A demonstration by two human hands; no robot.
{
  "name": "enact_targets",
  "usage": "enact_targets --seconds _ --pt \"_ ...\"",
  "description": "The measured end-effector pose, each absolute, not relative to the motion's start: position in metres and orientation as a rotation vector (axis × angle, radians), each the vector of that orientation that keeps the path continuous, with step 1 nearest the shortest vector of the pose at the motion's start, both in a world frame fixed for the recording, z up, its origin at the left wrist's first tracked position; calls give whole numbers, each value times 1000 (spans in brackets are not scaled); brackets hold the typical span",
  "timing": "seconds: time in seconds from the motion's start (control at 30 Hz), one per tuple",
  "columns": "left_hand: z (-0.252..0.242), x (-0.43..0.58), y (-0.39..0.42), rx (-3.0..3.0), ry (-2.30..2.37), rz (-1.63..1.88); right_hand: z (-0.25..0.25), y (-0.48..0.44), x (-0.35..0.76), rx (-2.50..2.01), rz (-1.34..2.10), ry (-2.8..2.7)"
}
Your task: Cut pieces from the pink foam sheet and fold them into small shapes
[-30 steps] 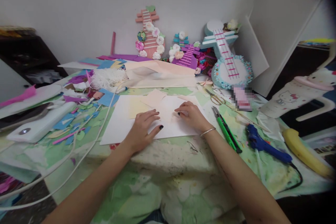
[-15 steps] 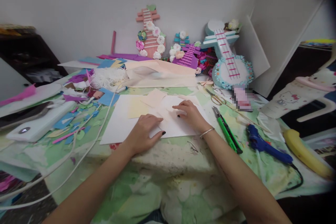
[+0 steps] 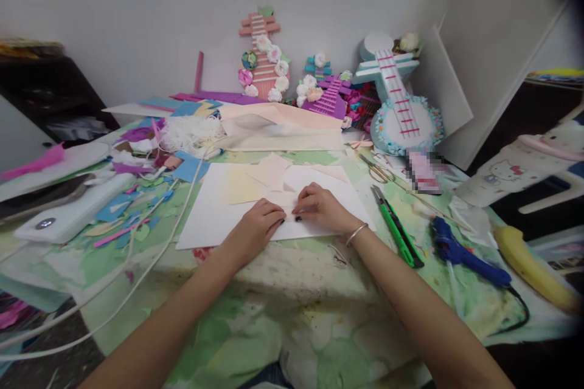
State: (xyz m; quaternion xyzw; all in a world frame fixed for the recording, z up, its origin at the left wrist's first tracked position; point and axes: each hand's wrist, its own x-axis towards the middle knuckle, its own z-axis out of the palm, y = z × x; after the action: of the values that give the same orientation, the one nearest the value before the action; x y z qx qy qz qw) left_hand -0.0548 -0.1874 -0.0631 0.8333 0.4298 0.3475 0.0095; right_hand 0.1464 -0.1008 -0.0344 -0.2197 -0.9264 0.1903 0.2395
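Cluttered green table [image 3: 292,279], pale peach paper [image 3: 281,197], thin, flat, on white sheet [image 3: 210,222]

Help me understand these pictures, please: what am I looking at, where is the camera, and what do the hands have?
There is no machine here: a person works with two bare hands. Every picture comes from one camera worn on that person's head, looking forward and down, so the arms enter from the bottom edge. The left hand and right hand meet fingertip to fingertip on a small pale paper piece lying on a white sheet. Whether they pinch it or only press it down is unclear. The sheet lies on a green table cover strewn with coloured paper scraps. To the right lie scissors, a green utility knife and a blue glue gun. Paper guitars lean against the wall behind.
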Motion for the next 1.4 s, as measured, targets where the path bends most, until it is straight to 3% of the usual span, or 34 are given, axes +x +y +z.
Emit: enact_targets --seconds 0.83,1.23,1.4 --pt "-57 -58 -189 2306 1485 1149 -23 -104 153 -522 752 -2584" --pt "-31 -78 -174 2422 1199 703 -19 -105 153 -473 699 -2639" --pt "-25 -73 -158 2277 1198 737 -17 -105 152 -474 621 -2667"
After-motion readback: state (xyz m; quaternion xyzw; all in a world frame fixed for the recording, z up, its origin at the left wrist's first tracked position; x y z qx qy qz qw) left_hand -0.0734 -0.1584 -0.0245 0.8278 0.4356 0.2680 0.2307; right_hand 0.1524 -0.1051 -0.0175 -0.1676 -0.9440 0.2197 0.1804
